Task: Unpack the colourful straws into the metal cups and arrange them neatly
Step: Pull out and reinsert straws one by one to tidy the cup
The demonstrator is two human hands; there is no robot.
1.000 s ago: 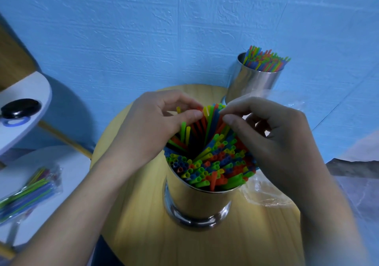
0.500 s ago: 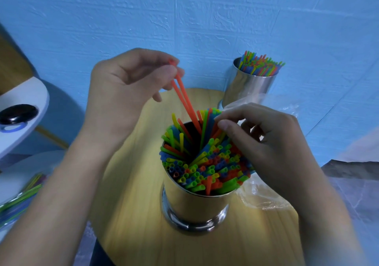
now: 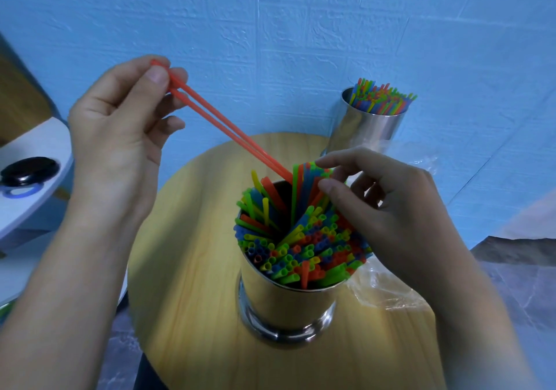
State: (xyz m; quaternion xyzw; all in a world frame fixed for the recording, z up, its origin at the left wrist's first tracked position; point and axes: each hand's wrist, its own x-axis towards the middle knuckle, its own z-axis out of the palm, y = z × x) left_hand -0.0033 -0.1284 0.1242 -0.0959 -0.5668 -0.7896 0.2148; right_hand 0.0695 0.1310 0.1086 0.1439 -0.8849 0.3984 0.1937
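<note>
A metal cup point(image 3: 288, 305) stands on the round wooden table point(image 3: 192, 269), packed with colourful straws point(image 3: 301, 245) that lean in different directions. My left hand point(image 3: 120, 125) is raised up and to the left, pinching two orange straws point(image 3: 222, 126) at their upper ends; their lower ends still reach the cup's mouth. My right hand point(image 3: 388, 203) is at the cup's right rim, thumb and forefinger pinching a few upright green and blue straws point(image 3: 307, 170). A second metal cup point(image 3: 367, 125) full of straws stands at the table's far edge by the wall.
A crumpled clear plastic bag point(image 3: 382, 290) lies on the table right of the near cup, under my right wrist. A white shelf point(image 3: 33, 161) at left carries a black round object point(image 3: 28, 171). The blue wall is close behind the table.
My left hand has risen up and leftward, drawing two orange straws most of the way out of the cup. My right hand stayed at the rim on the upright straws.
</note>
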